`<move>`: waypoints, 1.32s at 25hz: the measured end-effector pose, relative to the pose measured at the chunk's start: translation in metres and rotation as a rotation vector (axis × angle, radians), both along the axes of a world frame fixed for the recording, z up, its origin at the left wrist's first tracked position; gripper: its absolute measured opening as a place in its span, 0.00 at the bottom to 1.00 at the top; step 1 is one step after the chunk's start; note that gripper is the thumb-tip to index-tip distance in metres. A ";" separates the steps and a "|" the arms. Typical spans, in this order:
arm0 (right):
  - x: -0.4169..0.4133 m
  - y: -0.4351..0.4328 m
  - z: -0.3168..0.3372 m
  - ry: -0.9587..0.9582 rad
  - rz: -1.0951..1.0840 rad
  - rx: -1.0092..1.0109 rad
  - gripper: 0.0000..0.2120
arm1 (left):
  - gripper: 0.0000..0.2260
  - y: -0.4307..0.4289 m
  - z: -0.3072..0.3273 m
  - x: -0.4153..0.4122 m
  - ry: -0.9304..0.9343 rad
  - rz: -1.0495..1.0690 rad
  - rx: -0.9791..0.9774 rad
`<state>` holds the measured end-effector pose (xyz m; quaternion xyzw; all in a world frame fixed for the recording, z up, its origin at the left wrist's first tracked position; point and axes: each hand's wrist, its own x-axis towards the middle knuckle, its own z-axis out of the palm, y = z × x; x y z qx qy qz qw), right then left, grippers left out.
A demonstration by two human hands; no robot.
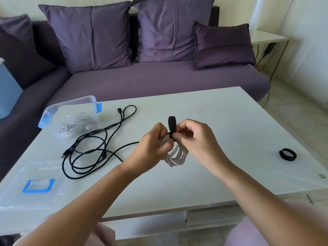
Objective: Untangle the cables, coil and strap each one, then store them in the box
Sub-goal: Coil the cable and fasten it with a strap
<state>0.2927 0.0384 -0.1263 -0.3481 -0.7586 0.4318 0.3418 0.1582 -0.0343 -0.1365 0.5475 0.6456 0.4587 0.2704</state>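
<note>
Both hands' fingers [164, 132] pinched on white coil [174, 155] and black strap [172, 124], loose black cable [88, 150] left, box [71, 119] beyond

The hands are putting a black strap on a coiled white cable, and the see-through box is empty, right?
Not quite. The head view shows the box already holds a coiled white cable. The rest is right: both hands put a black strap on the coiled white cable.

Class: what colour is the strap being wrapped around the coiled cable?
Black strap, seen in the head view.
</note>
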 end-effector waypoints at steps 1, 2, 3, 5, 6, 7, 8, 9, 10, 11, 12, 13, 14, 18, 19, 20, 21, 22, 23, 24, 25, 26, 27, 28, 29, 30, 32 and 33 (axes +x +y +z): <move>0.001 -0.001 -0.001 0.030 -0.011 -0.012 0.06 | 0.09 0.001 0.000 -0.001 0.022 0.018 -0.007; 0.002 -0.001 -0.001 0.051 -0.017 -0.014 0.08 | 0.09 0.001 0.000 -0.002 0.036 0.028 -0.014; 0.003 -0.001 -0.002 0.064 -0.013 -0.002 0.09 | 0.09 0.001 0.001 -0.002 0.040 0.027 -0.021; 0.005 0.000 -0.003 0.087 0.024 0.066 0.06 | 0.08 0.001 0.004 -0.002 0.036 0.014 -0.027; 0.005 0.000 -0.004 0.098 0.037 0.125 0.05 | 0.08 0.001 0.005 -0.003 0.035 0.010 -0.031; 0.005 0.000 -0.006 0.094 0.046 0.201 0.06 | 0.07 0.002 0.005 -0.003 0.031 0.006 -0.036; 0.004 -0.001 -0.008 0.066 0.059 0.294 0.06 | 0.07 0.002 0.005 -0.003 0.023 0.003 -0.043; 0.002 -0.002 -0.011 0.019 0.073 0.386 0.07 | 0.07 0.002 0.005 -0.003 0.008 -0.001 -0.054; 0.000 -0.003 -0.013 -0.050 0.083 0.472 0.09 | 0.07 0.002 0.004 -0.003 -0.016 0.000 -0.060; -0.002 -0.003 -0.016 -0.126 0.086 0.550 0.11 | 0.09 0.002 0.004 -0.002 -0.044 0.010 -0.058; -0.004 -0.004 -0.020 -0.195 0.079 0.629 0.10 | 0.11 0.002 0.004 0.000 -0.064 0.034 -0.054; -0.005 -0.005 -0.023 -0.256 0.065 0.718 0.08 | 0.12 0.002 0.005 0.003 -0.074 0.068 -0.050; -0.007 -0.006 -0.025 -0.311 0.051 0.799 0.05 | 0.12 0.002 0.007 0.006 -0.078 0.109 -0.045; -0.015 -0.015 -0.026 -0.374 -0.001 0.892 0.10 | 0.12 0.006 0.011 0.008 -0.119 0.231 -0.083; -0.016 -0.015 -0.024 -0.368 0.004 0.879 0.13 | 0.12 0.006 0.011 0.007 -0.131 0.241 -0.109; -0.016 -0.015 -0.024 -0.364 0.021 0.862 0.16 | 0.13 0.006 0.011 0.006 -0.136 0.244 -0.137; -0.016 -0.014 -0.025 -0.363 0.050 0.843 0.17 | 0.14 0.006 0.011 0.005 -0.135 0.244 -0.162; -0.015 -0.012 -0.026 -0.362 0.084 0.821 0.18 | 0.14 0.006 0.012 0.004 -0.119 0.241 -0.180; -0.015 -0.010 -0.028 -0.358 0.119 0.794 0.19 | 0.15 0.004 0.013 0.004 -0.091 0.239 -0.187; -0.014 -0.010 -0.031 -0.355 0.157 0.749 0.21 | 0.16 0.004 0.014 0.005 -0.056 0.236 -0.186; -0.014 -0.010 -0.033 -0.358 0.198 0.685 0.23 | 0.17 0.003 0.014 0.004 -0.018 0.226 -0.174; -0.014 -0.010 -0.034 -0.363 0.238 0.612 0.24 | 0.19 0.003 0.015 0.004 0.018 0.211 -0.175; -0.014 -0.011 -0.035 -0.359 0.273 0.550 0.24 | 0.21 0.002 0.016 0.003 0.039 0.197 -0.192; -0.013 -0.011 -0.035 -0.337 0.304 0.500 0.23 | 0.22 0.002 0.017 0.001 0.039 0.190 -0.229; -0.011 -0.013 -0.034 -0.306 0.333 0.457 0.21 | 0.23 0.002 0.018 -0.002 -0.002 0.187 -0.276; -0.009 -0.014 -0.032 -0.280 0.358 0.419 0.19 | 0.23 0.002 0.018 -0.006 -0.072 0.187 -0.327; -0.006 -0.015 -0.027 -0.267 0.370 0.388 0.16 | 0.22 0.002 0.018 -0.012 -0.217 0.180 -0.425; -0.005 -0.016 -0.025 -0.278 0.349 0.405 0.15 | 0.20 0.002 0.018 -0.013 -0.271 0.165 -0.466</move>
